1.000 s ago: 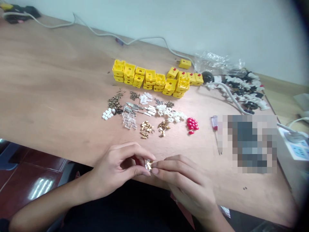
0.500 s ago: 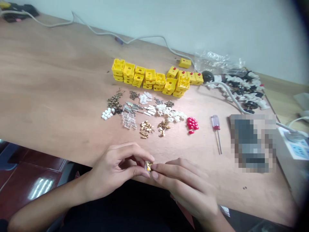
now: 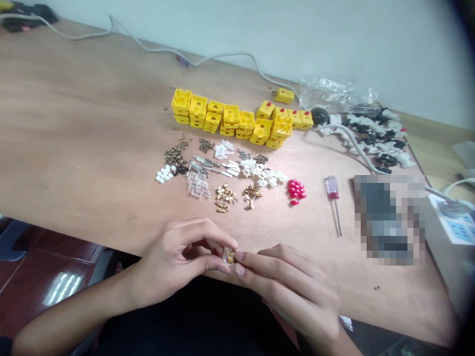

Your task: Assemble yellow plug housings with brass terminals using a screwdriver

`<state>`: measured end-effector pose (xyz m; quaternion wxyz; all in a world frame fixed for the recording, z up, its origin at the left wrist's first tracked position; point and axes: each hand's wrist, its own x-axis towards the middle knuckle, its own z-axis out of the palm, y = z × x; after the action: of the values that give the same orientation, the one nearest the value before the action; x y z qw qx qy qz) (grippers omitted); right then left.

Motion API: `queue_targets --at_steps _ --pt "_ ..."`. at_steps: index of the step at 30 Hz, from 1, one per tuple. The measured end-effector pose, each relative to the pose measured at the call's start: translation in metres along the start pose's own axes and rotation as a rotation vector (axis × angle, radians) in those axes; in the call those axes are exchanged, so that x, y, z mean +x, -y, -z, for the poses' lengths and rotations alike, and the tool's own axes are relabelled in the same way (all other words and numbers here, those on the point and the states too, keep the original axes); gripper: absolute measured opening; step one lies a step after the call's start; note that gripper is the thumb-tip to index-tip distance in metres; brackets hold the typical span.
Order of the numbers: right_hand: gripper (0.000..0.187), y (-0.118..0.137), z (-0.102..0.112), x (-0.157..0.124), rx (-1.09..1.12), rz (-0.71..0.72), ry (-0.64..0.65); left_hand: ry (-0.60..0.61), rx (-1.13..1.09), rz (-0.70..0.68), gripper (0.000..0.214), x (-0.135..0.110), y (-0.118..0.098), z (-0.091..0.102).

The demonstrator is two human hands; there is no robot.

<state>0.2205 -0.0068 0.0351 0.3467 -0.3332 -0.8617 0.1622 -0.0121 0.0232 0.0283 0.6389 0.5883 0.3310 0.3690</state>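
Note:
Near the table's front edge, my left hand (image 3: 185, 252) pinches a small clear plastic housing (image 3: 225, 256) between thumb and fingertips. A shiny brass contact piece (image 3: 230, 254) shows in the housing. From the right, the thumb and index finger of my right hand (image 3: 285, 282) close on the brass piece's edge; the fingertips partly hide it. Just beyond the hands lie two piles of brass pieces, one on the left (image 3: 225, 198) and one on the right (image 3: 252, 195). A group of similar clear housings (image 3: 198, 184) sits left of them.
Stacked yellow plug shells (image 3: 230, 118) line the back. Nearer are screws (image 3: 176, 155), metal prongs (image 3: 204, 165), cream-white parts (image 3: 263, 173), white caps (image 3: 166, 173) and red buttons (image 3: 296, 190). A screwdriver (image 3: 333, 198) lies right, with a blurred-out item (image 3: 386, 217) and power strip (image 3: 456, 222) beyond.
My right hand has shifted slightly, and the brass piece in the clear housing shows at a slightly different angle. My left hand keeps its pinch. The parts on the table have not moved.

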Motion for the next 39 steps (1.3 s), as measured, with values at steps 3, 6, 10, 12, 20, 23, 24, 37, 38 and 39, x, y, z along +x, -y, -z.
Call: queue_targets --at_steps 3,6,10,12,20,23,24,37,38,39 --pt "0.021 0.003 0.001 0.001 -0.011 -0.009 0.004 -0.004 -0.013 0.014 0.022 0.000 -0.001 -0.001" --pt "0.023 0.005 0.003 0.003 -0.027 -0.014 -0.001 -0.010 -0.027 0.017 0.021 -0.001 0.000 -0.001" --pt "0.027 0.005 0.003 0.003 -0.015 -0.004 -0.007 0.001 -0.027 -0.016 0.019 -0.003 0.003 -0.001" --pt "0.028 0.004 0.003 0.002 0.003 -0.007 0.000 0.015 -0.039 -0.030 0.022 -0.004 0.004 0.000" --pt "0.022 0.000 0.003 0.001 0.054 0.041 0.027 0.019 0.009 -0.076 0.028 -0.005 0.004 0.000" --pt "0.023 -0.003 0.003 0.001 0.069 0.056 0.045 0.024 0.018 -0.090 0.028 -0.005 0.006 -0.001" --pt "0.023 -0.003 0.003 0.001 0.072 0.060 0.050 0.025 0.021 -0.095 0.028 -0.005 0.006 -0.001" --pt "0.023 -0.009 -0.003 0.004 0.062 0.099 0.038 -0.024 0.139 -0.187 0.030 -0.006 0.007 -0.003" --pt "0.025 -0.010 -0.004 0.004 0.059 0.099 0.028 -0.035 0.147 -0.194 0.029 -0.005 0.007 -0.004" --pt "0.026 -0.010 -0.004 0.003 0.054 0.102 0.015 -0.048 0.165 -0.201 0.028 -0.005 0.007 -0.004"
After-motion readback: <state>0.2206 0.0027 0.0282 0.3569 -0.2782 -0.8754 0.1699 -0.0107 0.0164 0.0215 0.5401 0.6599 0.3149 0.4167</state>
